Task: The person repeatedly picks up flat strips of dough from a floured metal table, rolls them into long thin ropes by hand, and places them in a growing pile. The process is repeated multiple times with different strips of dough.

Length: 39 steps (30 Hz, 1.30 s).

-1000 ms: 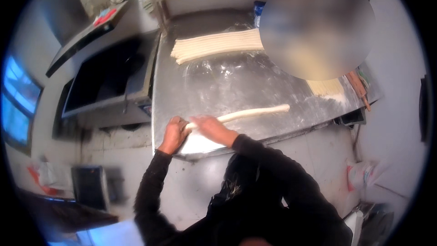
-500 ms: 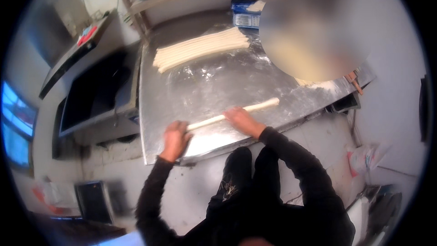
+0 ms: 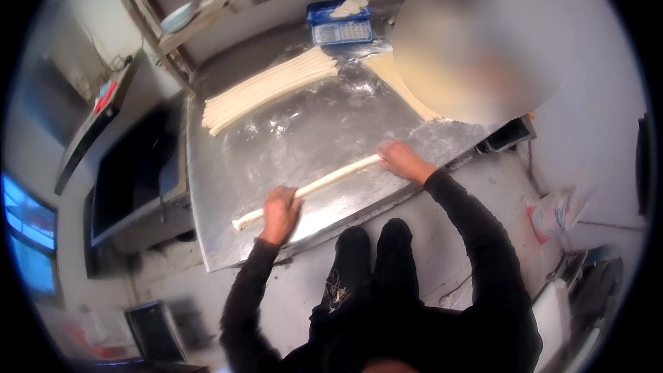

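Gripping dough rope (image 3: 338, 178), both hands (image 3: 280, 214) (image 3: 404, 160) curled

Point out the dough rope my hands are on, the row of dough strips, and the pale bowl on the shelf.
Dough rope (image 3: 338, 177), head view: the middle of its length.
Row of dough strips (image 3: 269, 90), head view: the middle of its top.
Pale bowl (image 3: 179, 21), head view: its outer side.

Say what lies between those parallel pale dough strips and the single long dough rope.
Between the dough strips and dough rope, the head view shows only powder-dusted grey metal tabletop.
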Tool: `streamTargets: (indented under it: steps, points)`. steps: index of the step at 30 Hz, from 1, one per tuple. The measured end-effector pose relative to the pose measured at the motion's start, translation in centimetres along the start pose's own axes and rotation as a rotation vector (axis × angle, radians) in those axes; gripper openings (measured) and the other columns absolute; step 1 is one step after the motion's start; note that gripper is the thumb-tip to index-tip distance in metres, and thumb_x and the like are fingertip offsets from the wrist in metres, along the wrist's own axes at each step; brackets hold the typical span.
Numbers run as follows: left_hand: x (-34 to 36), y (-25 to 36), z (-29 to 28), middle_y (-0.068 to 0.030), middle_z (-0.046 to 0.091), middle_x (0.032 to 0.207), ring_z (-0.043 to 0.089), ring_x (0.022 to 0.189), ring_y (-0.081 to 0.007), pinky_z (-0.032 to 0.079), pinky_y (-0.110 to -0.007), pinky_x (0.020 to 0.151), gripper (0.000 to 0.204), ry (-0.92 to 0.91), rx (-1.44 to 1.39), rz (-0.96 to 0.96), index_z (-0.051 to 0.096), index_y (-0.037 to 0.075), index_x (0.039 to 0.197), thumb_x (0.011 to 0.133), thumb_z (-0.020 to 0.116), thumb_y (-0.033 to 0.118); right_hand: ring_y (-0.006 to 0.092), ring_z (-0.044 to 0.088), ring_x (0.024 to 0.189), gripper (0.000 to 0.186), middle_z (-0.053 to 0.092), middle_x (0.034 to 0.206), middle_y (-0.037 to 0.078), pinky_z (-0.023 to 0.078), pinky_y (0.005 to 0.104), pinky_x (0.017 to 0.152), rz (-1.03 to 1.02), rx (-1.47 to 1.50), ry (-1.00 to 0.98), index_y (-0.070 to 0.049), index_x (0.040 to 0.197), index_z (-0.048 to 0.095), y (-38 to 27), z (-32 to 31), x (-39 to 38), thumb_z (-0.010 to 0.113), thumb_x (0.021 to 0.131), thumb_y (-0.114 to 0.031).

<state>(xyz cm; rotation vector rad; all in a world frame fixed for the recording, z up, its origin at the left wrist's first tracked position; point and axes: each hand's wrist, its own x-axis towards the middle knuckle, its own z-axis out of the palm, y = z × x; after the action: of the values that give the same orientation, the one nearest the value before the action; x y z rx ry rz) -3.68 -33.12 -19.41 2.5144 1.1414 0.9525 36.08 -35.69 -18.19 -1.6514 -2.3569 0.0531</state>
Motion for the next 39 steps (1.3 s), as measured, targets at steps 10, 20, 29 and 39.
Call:
streamTargets:
  steps: [10, 20, 29, 39]
  points:
    - [5.0, 3.6, 5.7, -0.0167, 0.066, 0.093, 0.064, 0.091, -0.0387, 0.052, -0.046, 0.080, 0.029, -0.062, -0.097, -0.001, 0.075, 0.004, 0.107, 0.080, 0.080, 0.014, 0.0383, 0.066, 0.103, 0.030, 0.069, 0.109, 0.016, 0.052, 0.0489, 0.087, -0.001, 0.137, 0.009, -0.002, 0.097, 0.072, 4.9, -0.6, 0.2, 0.079, 0.082, -0.027]
    - [2.6, 1.4, 3.4, -0.0159, 0.067, 0.091, 0.065, 0.090, -0.0368, 0.053, -0.045, 0.081, 0.027, -0.041, -0.074, -0.057, 0.075, 0.004, 0.104, 0.080, 0.081, 0.014, 0.0385, 0.067, 0.104, 0.033, 0.069, 0.107, 0.019, 0.053, 0.0492, 0.088, -0.059, 0.143, -0.064, -0.002, 0.102, 0.072, -3.9, -0.4, 3.0, 0.080, 0.081, -0.028]
    - [-2.7, -2.8, -3.2, -0.0157, 0.070, 0.092, 0.067, 0.088, -0.0358, 0.053, -0.044, 0.080, 0.024, 0.000, -0.031, -0.171, 0.077, 0.004, 0.101, 0.080, 0.080, 0.017, 0.0355, 0.066, 0.112, 0.027, 0.070, 0.124, 0.014, 0.053, 0.0459, 0.093, -0.032, 0.249, -0.028, -0.004, 0.105, 0.074, -6.2, 2.5, 4.8, 0.074, 0.088, -0.025]
    - [-0.6, -10.0, -6.9, -0.0155, 0.067, 0.091, 0.066, 0.086, -0.0376, 0.053, -0.046, 0.075, 0.021, 0.021, 0.182, -0.243, 0.075, 0.007, 0.102, 0.084, 0.080, 0.015, 0.0361, 0.069, 0.096, 0.021, 0.071, 0.098, 0.014, 0.053, 0.0504, 0.081, 0.012, 0.004, -0.090, -0.005, 0.097, 0.071, -3.1, 2.1, 10.0, 0.071, 0.090, -0.025]
